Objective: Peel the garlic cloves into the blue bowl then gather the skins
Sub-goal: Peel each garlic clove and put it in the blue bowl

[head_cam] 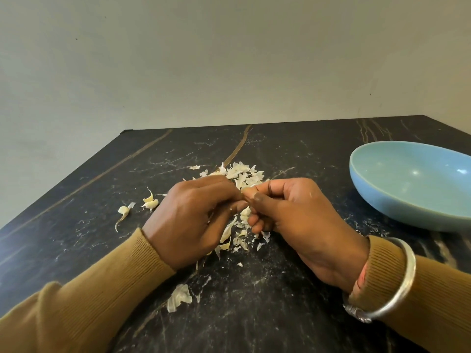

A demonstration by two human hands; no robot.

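My left hand (pixel 191 220) and my right hand (pixel 293 217) meet fingertip to fingertip over the middle of the dark table, both pinching one small garlic clove (pixel 245 198) that is mostly hidden by the fingers. A pile of pale garlic skins (pixel 242 174) lies just behind the hands, and more skins (pixel 239 238) lie under them. Three unpeeled cloves (pixel 150 201) rest on the table left of my left hand. The blue bowl (pixel 413 200) stands at the right; no cloves show in the part of its inside that I can see.
A larger scrap of skin (pixel 178 298) lies near the front by my left forearm. The black marble table (pixel 280 301) ends at a plain wall at the back, and its left edge runs diagonally. A silver bangle (pixel 392 284) sits on my right wrist.
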